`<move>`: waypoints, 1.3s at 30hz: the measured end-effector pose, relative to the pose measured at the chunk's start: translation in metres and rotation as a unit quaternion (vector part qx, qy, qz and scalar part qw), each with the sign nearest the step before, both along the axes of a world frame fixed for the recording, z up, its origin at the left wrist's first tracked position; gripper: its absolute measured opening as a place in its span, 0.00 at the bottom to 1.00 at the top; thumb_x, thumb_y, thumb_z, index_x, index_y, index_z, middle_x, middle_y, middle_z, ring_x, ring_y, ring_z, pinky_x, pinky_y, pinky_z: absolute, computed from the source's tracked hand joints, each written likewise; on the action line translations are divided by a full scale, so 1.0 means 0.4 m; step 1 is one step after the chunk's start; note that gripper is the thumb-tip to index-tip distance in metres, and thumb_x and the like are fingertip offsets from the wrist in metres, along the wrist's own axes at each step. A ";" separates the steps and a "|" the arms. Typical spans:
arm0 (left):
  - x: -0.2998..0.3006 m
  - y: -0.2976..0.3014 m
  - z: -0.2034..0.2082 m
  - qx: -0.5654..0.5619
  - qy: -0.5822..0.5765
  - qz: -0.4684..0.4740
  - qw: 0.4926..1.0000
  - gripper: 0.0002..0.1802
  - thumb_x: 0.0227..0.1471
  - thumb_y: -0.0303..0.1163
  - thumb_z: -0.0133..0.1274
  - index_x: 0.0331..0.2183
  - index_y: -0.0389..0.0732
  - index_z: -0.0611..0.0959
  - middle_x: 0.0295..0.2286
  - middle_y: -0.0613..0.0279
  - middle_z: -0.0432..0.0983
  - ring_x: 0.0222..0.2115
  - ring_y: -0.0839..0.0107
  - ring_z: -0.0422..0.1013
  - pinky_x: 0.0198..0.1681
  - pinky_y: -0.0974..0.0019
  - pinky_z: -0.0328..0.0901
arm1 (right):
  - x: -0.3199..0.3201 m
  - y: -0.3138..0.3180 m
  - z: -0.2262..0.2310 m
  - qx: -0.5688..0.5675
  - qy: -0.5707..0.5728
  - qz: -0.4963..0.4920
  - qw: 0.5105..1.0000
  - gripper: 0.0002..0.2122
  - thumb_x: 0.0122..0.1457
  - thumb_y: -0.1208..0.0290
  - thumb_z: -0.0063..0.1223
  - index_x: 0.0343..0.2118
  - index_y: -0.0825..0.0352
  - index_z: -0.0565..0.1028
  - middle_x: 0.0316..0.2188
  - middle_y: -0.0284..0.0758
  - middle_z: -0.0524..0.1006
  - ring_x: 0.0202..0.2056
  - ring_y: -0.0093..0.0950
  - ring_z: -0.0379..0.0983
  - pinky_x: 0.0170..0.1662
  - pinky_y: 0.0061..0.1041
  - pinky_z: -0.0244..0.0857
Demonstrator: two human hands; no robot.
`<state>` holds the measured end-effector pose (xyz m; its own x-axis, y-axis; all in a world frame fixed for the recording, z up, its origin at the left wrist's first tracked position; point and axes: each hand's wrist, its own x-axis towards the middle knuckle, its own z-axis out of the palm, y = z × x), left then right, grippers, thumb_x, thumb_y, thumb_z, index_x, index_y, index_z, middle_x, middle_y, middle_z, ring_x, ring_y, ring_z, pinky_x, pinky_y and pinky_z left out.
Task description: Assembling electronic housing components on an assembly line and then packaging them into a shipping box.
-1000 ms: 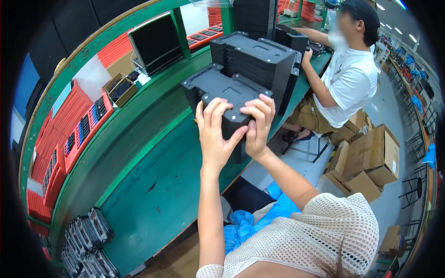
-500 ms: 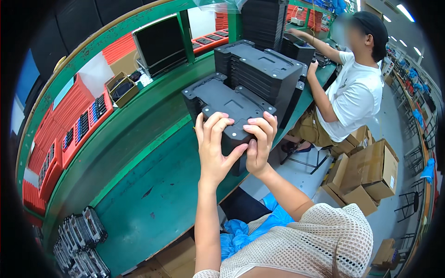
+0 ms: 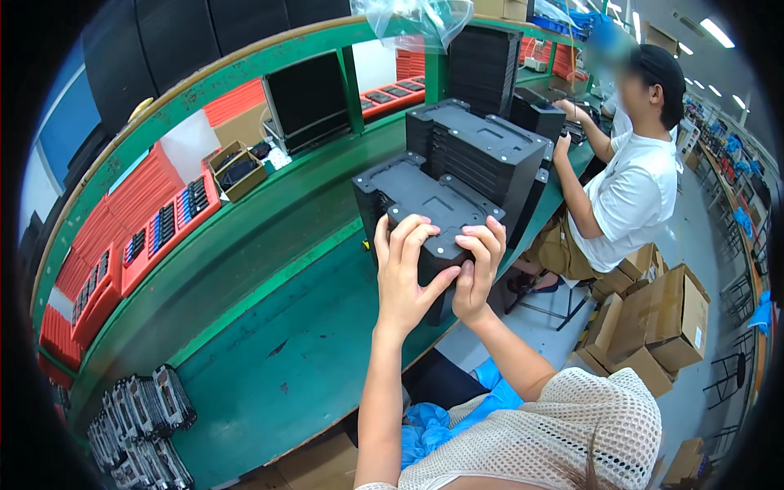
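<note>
A black plastic tray (image 3: pixel 433 202) with cut-out corners and small light dots lies on top of the nearer stack on the green bench. My left hand (image 3: pixel 405 273) grips its near end from the left, fingers bent over the top and thumb against the front face. From the right, my right hand (image 3: pixel 478 273) holds the same end, its thumb close to the left one. Right behind stands a taller stack of like black trays (image 3: pixel 490 143). How many trays are between my palms is hidden.
A co-worker (image 3: pixel 629 180) sits at the far right of the bench, handling dark parts. Metal-looking frames (image 3: pixel 143 416) lie at the near left. Red trays (image 3: pixel 167 220) with small parts, a small open box (image 3: pixel 237 171) and a dark panel (image 3: pixel 306 94) line the shelf. Cardboard boxes (image 3: pixel 653 310) stand on the floor.
The whole view has shifted, so the bench and stacks sit further right and lower. My hands keep their grip on the tray's near end. The co-worker's outstretched arm has drawn back.
</note>
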<state>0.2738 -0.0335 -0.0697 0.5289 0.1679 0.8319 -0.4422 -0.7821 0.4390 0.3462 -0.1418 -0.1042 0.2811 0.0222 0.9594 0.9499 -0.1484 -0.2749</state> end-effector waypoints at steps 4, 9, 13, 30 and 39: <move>-0.004 -0.001 -0.001 0.001 -0.005 -0.003 1.000 0.29 0.40 0.43 0.62 0.44 0.42 0.73 0.45 0.58 0.66 0.51 0.52 0.58 0.61 0.46 0.45 | -0.008 0.000 -0.004 0.000 0.009 -0.003 1.000 0.14 0.55 0.71 0.36 0.42 0.64 0.72 0.46 0.36 0.71 0.59 0.40 0.54 0.64 0.43 0.35; -0.010 0.002 0.001 0.006 0.000 -0.004 1.000 0.28 0.40 0.42 0.62 0.44 0.43 0.73 0.46 0.59 0.66 0.50 0.49 0.57 0.58 0.46 0.48 | -0.023 -0.004 0.003 -0.019 0.008 -0.022 1.000 0.14 0.56 0.72 0.35 0.42 0.68 0.70 0.47 0.40 0.68 0.59 0.43 0.53 0.62 0.43 0.41; -0.003 0.006 0.001 0.009 -0.006 -0.011 1.000 0.28 0.41 0.42 0.61 0.44 0.43 0.72 0.46 0.59 0.66 0.50 0.50 0.57 0.58 0.46 0.48 | -0.018 0.006 0.001 -0.003 0.013 -0.020 1.000 0.14 0.55 0.72 0.35 0.42 0.67 0.71 0.47 0.39 0.69 0.59 0.42 0.53 0.63 0.43 0.39; -0.003 0.004 0.000 0.008 0.001 -0.012 1.000 0.27 0.42 0.42 0.61 0.44 0.43 0.73 0.45 0.58 0.66 0.51 0.51 0.58 0.60 0.46 0.46 | -0.016 0.005 0.002 0.009 0.006 -0.019 1.000 0.15 0.54 0.74 0.36 0.44 0.65 0.71 0.47 0.37 0.69 0.60 0.40 0.53 0.64 0.42 0.36; 0.002 0.009 -0.004 0.005 -0.002 -0.004 1.000 0.28 0.41 0.44 0.62 0.44 0.44 0.73 0.46 0.59 0.66 0.51 0.46 0.56 0.58 0.45 0.48 | -0.007 0.000 -0.001 -0.019 0.000 -0.012 1.000 0.15 0.53 0.74 0.37 0.43 0.65 0.72 0.47 0.37 0.70 0.58 0.39 0.55 0.63 0.41 0.39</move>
<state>0.2748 -0.0298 -0.0712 0.5266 0.1566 0.8356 -0.4495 -0.7830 0.4300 0.3433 -0.1419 -0.1045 0.2817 0.0524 0.9581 0.9461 -0.1818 -0.2682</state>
